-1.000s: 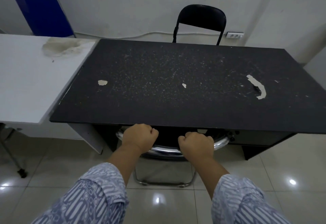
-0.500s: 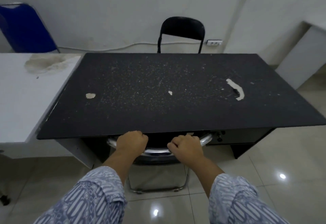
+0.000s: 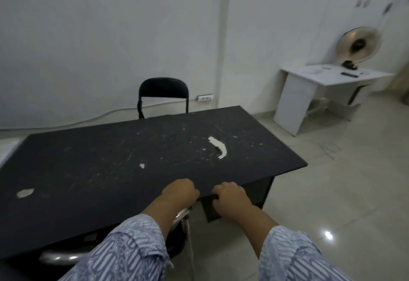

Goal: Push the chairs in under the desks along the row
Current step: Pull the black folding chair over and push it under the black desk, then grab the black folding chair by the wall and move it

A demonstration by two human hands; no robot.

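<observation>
A black desk (image 3: 115,170) fills the middle of the view. Under its near edge is a chair with a chrome back rail (image 3: 58,257) and a dark seat, pushed in beneath the top. My left hand (image 3: 180,193) is a loose fist at the desk's front edge, just above the right end of the rail (image 3: 182,213). My right hand (image 3: 230,197), fingers curled, is beside it to the right, off the rail. Nothing shows inside either hand. A second black chair (image 3: 163,91) stands behind the desk against the wall.
A white desk (image 3: 327,79) with a fan (image 3: 358,46) on it stands at the right wall. A corner of another white desk (image 3: 6,148) shows at the far left. Glossy tiled floor (image 3: 332,192) spreads to the right. A cable and wall socket (image 3: 205,97) run along the back wall.
My view has swung to the right, so the white desk with the fan has come in. Both hands have come off the chair's chrome rail and now hover at the desk edge.
</observation>
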